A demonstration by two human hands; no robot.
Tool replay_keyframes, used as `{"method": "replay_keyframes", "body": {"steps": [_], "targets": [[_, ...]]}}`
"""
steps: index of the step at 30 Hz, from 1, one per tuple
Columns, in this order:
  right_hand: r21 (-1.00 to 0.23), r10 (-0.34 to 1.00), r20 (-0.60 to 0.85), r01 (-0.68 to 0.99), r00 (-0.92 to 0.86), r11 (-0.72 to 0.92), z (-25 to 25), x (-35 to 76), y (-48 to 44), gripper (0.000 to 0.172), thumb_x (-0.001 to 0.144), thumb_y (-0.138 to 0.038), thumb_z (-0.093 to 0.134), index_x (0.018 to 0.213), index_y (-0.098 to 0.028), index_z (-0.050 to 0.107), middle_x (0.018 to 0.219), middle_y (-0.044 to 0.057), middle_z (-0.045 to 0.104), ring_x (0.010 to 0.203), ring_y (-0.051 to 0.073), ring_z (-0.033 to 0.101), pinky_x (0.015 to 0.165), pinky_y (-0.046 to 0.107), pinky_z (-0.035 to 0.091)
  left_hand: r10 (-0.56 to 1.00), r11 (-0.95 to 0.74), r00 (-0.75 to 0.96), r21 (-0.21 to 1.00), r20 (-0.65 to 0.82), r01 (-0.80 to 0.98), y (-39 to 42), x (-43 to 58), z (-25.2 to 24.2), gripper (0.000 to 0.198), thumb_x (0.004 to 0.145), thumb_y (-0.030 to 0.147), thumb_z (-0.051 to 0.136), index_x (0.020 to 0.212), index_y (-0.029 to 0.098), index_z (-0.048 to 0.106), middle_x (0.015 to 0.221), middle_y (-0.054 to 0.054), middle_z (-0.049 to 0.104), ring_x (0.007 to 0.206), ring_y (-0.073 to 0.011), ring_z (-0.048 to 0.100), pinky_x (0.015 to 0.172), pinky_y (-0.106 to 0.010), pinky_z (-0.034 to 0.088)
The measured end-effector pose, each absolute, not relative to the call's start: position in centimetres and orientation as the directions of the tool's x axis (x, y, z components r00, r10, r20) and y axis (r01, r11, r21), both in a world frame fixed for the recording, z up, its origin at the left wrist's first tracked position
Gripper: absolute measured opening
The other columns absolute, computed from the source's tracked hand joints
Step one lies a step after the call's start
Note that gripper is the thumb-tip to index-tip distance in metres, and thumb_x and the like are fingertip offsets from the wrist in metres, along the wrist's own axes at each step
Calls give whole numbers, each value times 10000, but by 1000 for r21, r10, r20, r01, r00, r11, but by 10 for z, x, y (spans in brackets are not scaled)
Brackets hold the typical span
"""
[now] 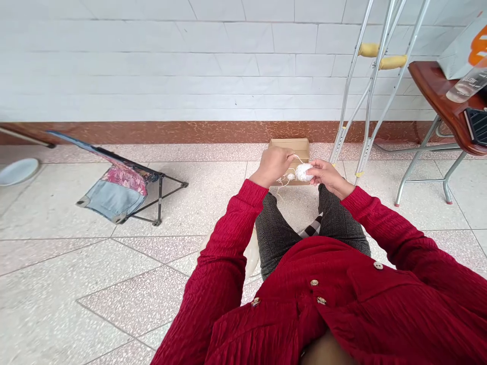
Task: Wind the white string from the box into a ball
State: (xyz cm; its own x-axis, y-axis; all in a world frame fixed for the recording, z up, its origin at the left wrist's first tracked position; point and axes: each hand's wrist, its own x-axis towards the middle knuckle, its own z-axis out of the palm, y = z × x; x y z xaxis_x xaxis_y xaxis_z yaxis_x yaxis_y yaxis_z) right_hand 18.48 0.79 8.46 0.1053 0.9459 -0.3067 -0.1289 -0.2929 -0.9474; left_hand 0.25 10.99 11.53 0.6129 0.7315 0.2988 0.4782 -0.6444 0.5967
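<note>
My right hand (326,175) grips a ball of white yarn (304,172), fingers wrapped round its right side. To the left, my left hand (277,162) is closed in a pinch on a strand of the same yarn, which runs taut across to the ball. Loose strands and a small white bundle (291,177) hang below and between the hands. Beyond them an open cardboard box (289,143) stands on the floor, its front part partly covered by my hands and the yarn.
A folding stool (117,192) with a patchwork fabric seat stands at left, near a white basin (19,172). Metal crutches (371,96) lean on the tiled wall at right. Beside them, a brown table (437,101) bears a plastic bottle (466,87) and a bag (462,48).
</note>
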Motion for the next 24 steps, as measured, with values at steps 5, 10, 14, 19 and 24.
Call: {"method": "replay_keyframes", "body": {"steps": [5,10,14,19,24], "targets": [[-987,932,-160,-57,325,-150,71,186,31,365,608,-212,827,883,-200,588,747,-45,642,438,86,583,397,224,470,745,-615,620,614,248,494,77,8,110,315,951,357,607,715,187,727,636,-57,652,669,-213,572,711,-323,400],[-995,935,-51,-102,352,-16,78,176,35,433,654,-319,843,981,-209,581,872,-30,641,524,83,611,494,244,519,795,-452,581,808,174,377,62,7,99,401,1020,398,480,819,184,752,683,-18,715,616,-157,571,658,-271,402],[-986,928,-67,-166,366,-6,87,170,32,472,622,-325,850,989,-215,574,908,-30,638,546,74,602,518,242,531,834,-361,527,882,160,303,56,5,99,417,1024,431,468,881,183,771,682,-7,712,611,-147,558,644,-256,406],[-939,939,-178,-335,294,-73,93,161,25,449,657,-348,835,985,-225,554,874,-19,690,605,101,661,594,248,585,867,-385,438,877,237,287,47,3,93,450,998,492,515,766,180,741,746,-28,710,732,-179,604,714,-276,445],[-941,961,-194,-315,196,-126,94,160,17,425,676,-353,846,948,-226,545,902,-11,700,678,113,682,628,248,590,888,-314,414,923,202,223,47,-5,85,459,968,546,528,828,169,748,773,-28,709,750,-182,601,737,-289,470]]}}
